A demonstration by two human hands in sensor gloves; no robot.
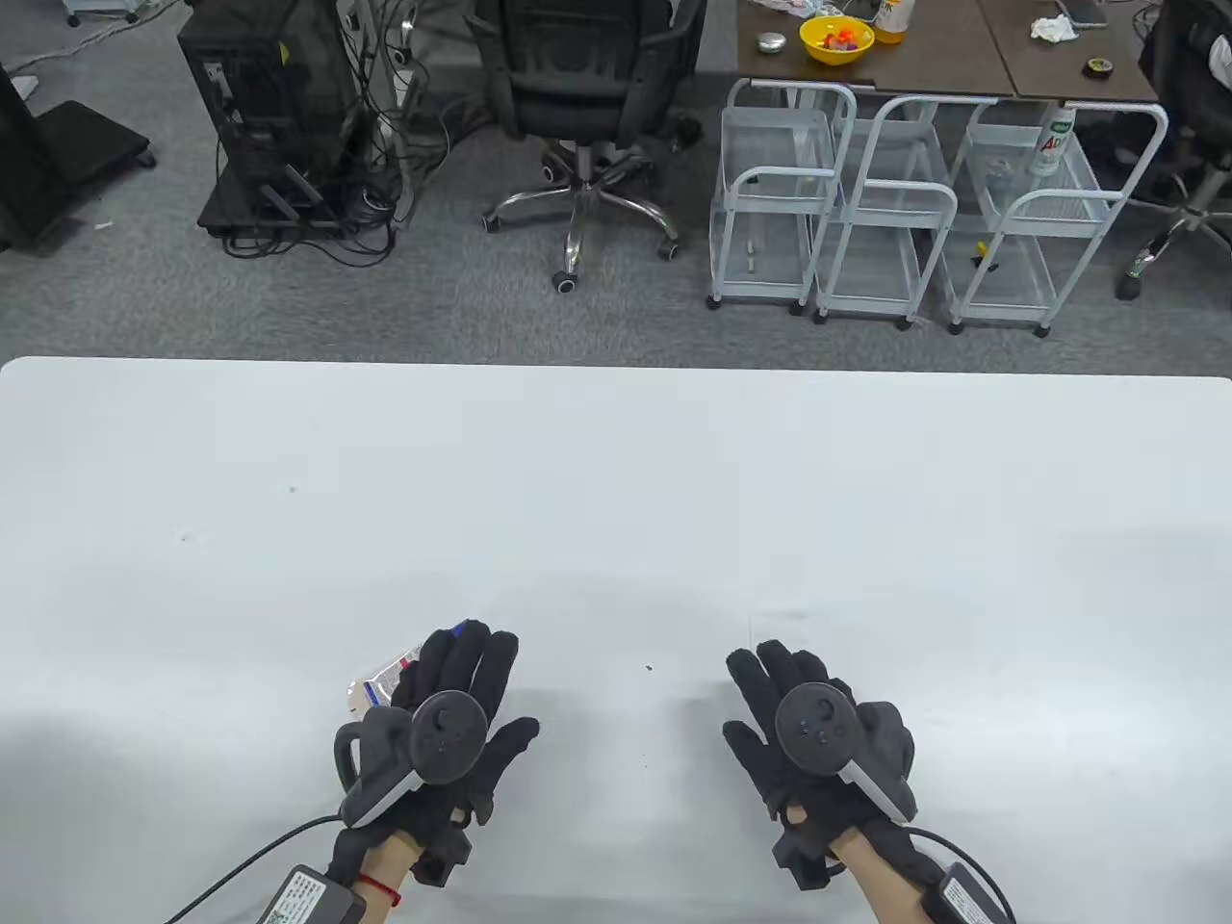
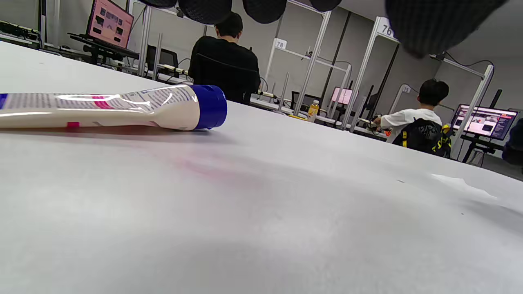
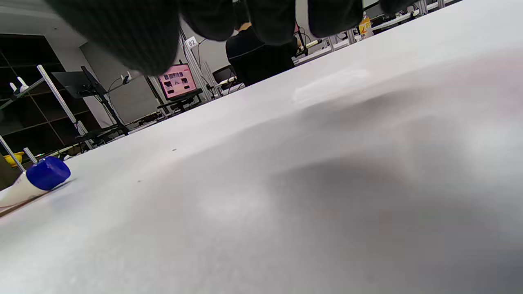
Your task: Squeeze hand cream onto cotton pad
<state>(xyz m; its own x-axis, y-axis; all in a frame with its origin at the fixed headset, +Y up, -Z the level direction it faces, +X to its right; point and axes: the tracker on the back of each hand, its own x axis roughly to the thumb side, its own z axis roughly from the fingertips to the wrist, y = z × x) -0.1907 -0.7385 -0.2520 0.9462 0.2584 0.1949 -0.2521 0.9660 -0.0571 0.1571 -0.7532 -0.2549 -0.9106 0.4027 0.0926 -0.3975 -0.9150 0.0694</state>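
Observation:
The hand cream tube (image 1: 383,681) is white with a blue cap (image 1: 459,630) and lies flat on the white table (image 1: 616,481). My left hand (image 1: 481,688) hovers over it with fingers stretched out, hiding most of it. In the left wrist view the tube (image 2: 110,108) lies free on the table, with my fingertips (image 2: 265,6) above it. The cotton pad (image 1: 784,616) is a faint white patch just beyond my right hand (image 1: 760,698), which is open and empty. The pad also shows in the left wrist view (image 2: 461,183) and the right wrist view (image 3: 331,83).
Beyond the table's far edge stand an office chair (image 1: 587,106), a computer tower (image 1: 269,106) with cables, and white wire carts (image 1: 866,221). Cables run from both wrists off the bottom edge.

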